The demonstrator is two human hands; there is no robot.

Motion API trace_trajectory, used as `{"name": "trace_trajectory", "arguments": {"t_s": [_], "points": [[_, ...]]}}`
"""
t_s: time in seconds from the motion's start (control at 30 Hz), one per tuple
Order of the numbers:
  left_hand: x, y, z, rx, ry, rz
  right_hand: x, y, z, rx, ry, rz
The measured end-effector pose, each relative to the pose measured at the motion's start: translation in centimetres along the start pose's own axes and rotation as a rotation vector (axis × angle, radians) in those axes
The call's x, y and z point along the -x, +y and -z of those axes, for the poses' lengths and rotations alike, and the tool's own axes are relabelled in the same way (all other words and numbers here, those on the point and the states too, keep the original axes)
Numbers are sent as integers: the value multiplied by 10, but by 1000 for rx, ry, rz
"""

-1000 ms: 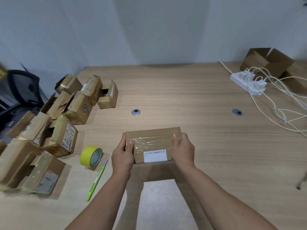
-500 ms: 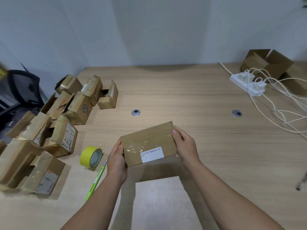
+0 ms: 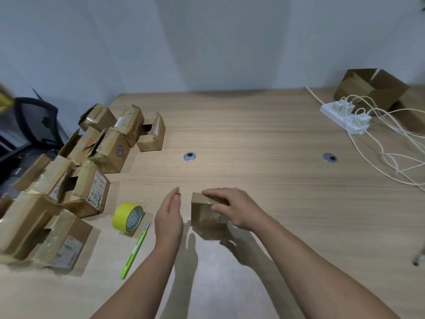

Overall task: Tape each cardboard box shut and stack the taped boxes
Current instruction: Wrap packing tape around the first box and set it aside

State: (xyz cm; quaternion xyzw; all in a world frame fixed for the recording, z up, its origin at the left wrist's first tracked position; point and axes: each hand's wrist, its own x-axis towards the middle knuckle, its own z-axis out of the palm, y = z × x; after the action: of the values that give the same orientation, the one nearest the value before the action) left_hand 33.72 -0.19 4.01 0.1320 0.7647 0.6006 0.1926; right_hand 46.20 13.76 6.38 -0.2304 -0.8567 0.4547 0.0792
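A small brown cardboard box (image 3: 202,214) with clear tape on it is near the table's front middle, turned so a narrow end faces me. My right hand (image 3: 234,208) grips it from the right, fingers over its top edge and thumb on its near face. My left hand (image 3: 169,217) hangs just left of the box with straight fingers, not touching it. A roll of yellow tape (image 3: 128,217) stands on edge further left, and a green utility knife (image 3: 135,249) lies beside it.
Several worn cardboard boxes (image 3: 69,176) are heaped along the table's left side. An open box (image 3: 372,88), a white power strip (image 3: 345,116) and loose white cables (image 3: 391,153) fill the far right. Two metal grommets (image 3: 190,156) sit mid-table. A dark chair (image 3: 30,125) stands off the left edge.
The box was held by both hands with its long labelled face toward me; now it is turned end-on, my left hand has let go, and my right hand alone grips it.
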Motion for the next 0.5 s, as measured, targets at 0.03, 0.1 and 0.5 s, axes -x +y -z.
{"name": "trace_trajectory", "arguments": {"t_s": [0.03,0.1,0.5], "points": [[3,2,-3,-9,-55,-34,-2,0,-3,47,-24,17],[9,1,-8,-26,-128,-52,-6,1,-10,96,-53,49],[16,1,-19,-252,-18,-70,2,1,-50,-454,335,-222]]}}
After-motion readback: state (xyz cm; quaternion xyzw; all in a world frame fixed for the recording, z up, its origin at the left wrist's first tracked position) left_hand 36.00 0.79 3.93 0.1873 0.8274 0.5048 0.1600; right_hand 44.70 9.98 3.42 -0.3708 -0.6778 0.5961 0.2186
